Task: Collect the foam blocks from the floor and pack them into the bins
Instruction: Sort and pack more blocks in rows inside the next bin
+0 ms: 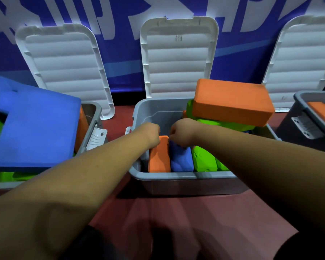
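Three grey bins in a row on the red floor point(176, 212), white lids point(178, 59) propped open against the blue wall behind. Left bin point(94, 117) heaped, with a broad blue slab point(36, 124) lying tilted over green pieces point(6, 176). Right bin point(308, 96) only partly in view, orange foam inside.

Middle bin point(176, 175) the one in hand. Rear right corner stacked above the rim, with a large upper orange block point(233, 102) resting flat on green foam point(214, 121). Front row standing on edge, side by side and touching: orange block point(159, 156), blue block point(181, 158), green block point(204, 158), left to right.

Left grip point(151, 133) curled over the far end of the orange block. Right grip point(183, 131) just beside it, curled round the far end of the blue block.

By the look of it, the packing step: seating or squaring these two pieces in the row. Next, probably, push both down level with the green block, then let go without dragging either back up. Open space behind the row left to fill.
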Tool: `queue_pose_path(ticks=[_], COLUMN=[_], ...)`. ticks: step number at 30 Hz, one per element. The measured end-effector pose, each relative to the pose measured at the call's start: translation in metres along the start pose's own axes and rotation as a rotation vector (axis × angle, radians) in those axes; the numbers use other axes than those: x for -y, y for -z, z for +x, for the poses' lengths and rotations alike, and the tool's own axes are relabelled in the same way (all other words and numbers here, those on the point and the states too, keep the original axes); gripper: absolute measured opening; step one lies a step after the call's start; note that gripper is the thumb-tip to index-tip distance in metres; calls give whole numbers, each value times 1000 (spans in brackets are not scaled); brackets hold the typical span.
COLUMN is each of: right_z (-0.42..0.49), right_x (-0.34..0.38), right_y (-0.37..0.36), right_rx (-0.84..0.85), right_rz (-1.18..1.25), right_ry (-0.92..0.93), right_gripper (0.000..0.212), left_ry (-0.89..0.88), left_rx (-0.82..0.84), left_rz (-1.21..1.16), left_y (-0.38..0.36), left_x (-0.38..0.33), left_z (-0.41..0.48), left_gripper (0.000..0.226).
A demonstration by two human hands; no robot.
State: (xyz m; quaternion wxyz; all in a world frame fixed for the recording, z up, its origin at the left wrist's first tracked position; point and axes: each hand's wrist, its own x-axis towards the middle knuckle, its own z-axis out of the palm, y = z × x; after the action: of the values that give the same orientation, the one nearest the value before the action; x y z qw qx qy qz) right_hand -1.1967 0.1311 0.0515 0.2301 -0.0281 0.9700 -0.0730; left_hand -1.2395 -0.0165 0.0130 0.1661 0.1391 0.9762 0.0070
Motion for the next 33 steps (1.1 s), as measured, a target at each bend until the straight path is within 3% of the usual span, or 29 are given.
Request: queue_pose_path(ticks=[4, 7, 11, 13, 16, 18, 20, 23, 27, 33], right_z=[-27, -40, -61, -68, -73, -71, -69, -65, -63, -51], right_x=[-28, -54, -96, -120, -153, -170, -179, -179, -162, -100], right_y=[26, 44, 58, 56, 52, 50, 49, 52, 65, 81], right_rx=[-406, -697, -930, -1007, -1012, -886, -719, -674, -887, -972], right_rz=[49, 89, 199, 160, 86, 183, 352, 610, 818, 968], right_ry=[77, 59, -79, -164, -406, -634, -751, -650, -496, -244], right_gripper=[31, 29, 27, 29, 38, 55, 75, 69, 61, 61], left_ry=[-55, -92, -114, -112, -136, -154, -152, -130, -67, 36], left_rx=[-137, -208, -337, -365, -343, -345, -386, -424, -511, -616], left_rz=[-72, -299, -690, -810, -972, -954, -928, -967, -1018, -788], left_y=[4, 9, 28, 38, 43, 39, 37, 37, 43, 36], left_x=[-3, -21, -61, -81, -102, -108, -111, -108, -92, -43], left_z=[11, 21, 26, 26, 22, 21, 20, 19, 12, -4], left_gripper=[43, 41, 22, 36, 55, 56, 51, 45, 46, 40])
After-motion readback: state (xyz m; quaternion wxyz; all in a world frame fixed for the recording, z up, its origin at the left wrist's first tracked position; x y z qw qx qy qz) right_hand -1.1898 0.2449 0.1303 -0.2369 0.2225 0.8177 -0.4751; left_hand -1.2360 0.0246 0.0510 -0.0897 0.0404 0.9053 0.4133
